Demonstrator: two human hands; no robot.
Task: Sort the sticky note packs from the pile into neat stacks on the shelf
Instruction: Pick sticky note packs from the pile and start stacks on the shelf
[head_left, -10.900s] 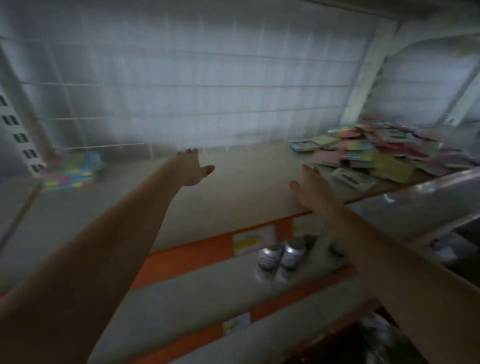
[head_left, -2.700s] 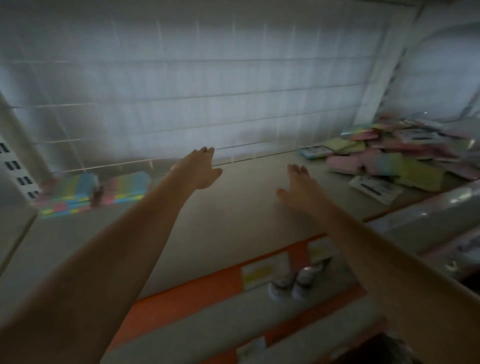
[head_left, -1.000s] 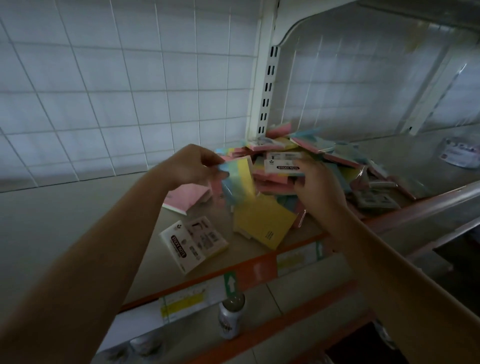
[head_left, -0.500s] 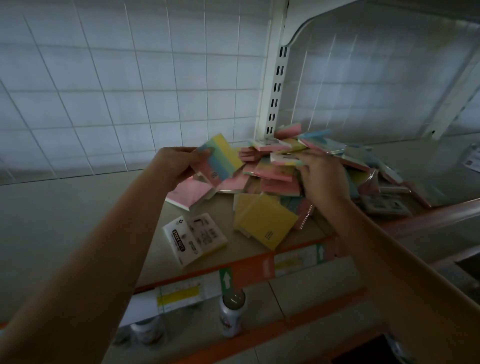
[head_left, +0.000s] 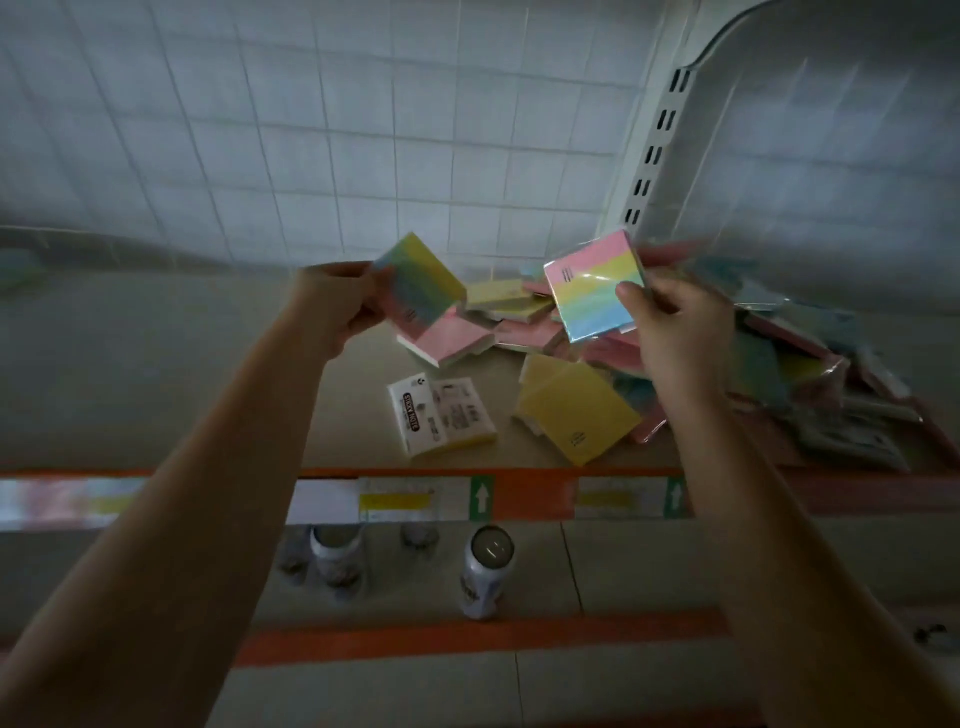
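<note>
My left hand (head_left: 332, 304) pinches a rainbow-striped sticky note pack (head_left: 421, 283), held tilted above the shelf (head_left: 156, 374). My right hand (head_left: 675, 325) pinches a second rainbow pack (head_left: 595, 288) in clear wrap, lifted over the pile (head_left: 769, 364) of pink, yellow and blue packs at the right. In front of the pile lie a yellow pack (head_left: 576, 410), a pink pack (head_left: 449, 340) and a white-labelled pack (head_left: 441, 415).
The shelf's orange front edge (head_left: 530, 496) carries price labels. Cans (head_left: 485, 569) and small bottles (head_left: 335, 561) stand on the lower shelf. A white grid wall (head_left: 311, 130) and a slotted upright post (head_left: 654, 150) close the back. The shelf's left part is bare.
My right hand has lifted a rainbow pack out of the pile. My left hand still holds its rainbow pack, now a little higher. The view has shifted slightly left.
</note>
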